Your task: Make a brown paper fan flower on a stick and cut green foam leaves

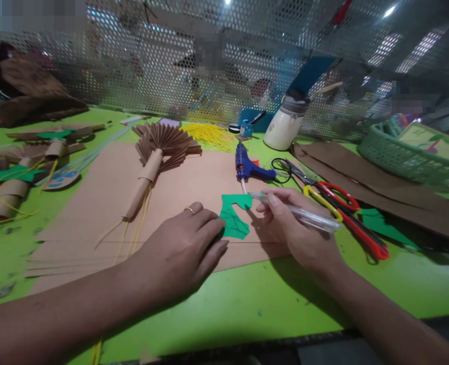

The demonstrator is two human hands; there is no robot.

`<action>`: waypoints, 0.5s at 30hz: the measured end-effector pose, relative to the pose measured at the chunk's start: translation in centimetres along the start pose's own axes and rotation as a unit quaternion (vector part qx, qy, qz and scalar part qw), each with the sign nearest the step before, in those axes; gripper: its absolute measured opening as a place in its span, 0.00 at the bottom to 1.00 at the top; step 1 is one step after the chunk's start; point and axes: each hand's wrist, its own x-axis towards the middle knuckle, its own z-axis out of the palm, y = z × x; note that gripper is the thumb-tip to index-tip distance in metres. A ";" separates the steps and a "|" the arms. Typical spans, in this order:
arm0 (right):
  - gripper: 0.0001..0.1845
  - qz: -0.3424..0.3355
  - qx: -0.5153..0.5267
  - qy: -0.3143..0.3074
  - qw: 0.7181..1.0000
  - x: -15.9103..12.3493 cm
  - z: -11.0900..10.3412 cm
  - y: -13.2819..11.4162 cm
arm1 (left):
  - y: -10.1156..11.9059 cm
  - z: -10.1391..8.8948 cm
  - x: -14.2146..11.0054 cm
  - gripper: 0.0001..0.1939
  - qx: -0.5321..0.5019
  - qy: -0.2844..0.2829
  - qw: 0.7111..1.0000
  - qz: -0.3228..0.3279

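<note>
In the head view, my right hand is closed around a clear-barrelled pen, its tip at the upper right of a green paper cutout. The cutout has curved edges and dark drawn lines. My left hand, with a ring on one finger, is bent over the cutout's left edge, the fingertips holding it down on a stack of brown paper sheets. Just beyond the cutout is a blue hot glue gun. A pleated brown paper fan figure with yellow strings lies left of it.
Several similar figures with green stars lie at left. Red-and-yellow-handled scissors, a red cutter knife, dark brown paper and a green basket are at right. A white glue bottle and yellow shreds stand behind.
</note>
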 end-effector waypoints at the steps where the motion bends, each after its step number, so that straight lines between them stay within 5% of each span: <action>1: 0.10 0.010 0.014 -0.007 1.000 0.1 0.0 0.1 | -0.1 -0.1 -0.1 0.13 -0.017 0.002 1.000 -0.024; 9: 0.12 0.014 0.022 -0.031 0.999 0.8 -0.1 1.4 | -1.1 -0.8 -0.1 0.09 -0.075 0.019 0.985 -0.155; 15: 0.10 -0.052 -0.071 -0.060 0.994 0.9 0.0 2.6 | -1.1 -1.2 0.0 0.14 -0.043 -0.002 0.990 -0.133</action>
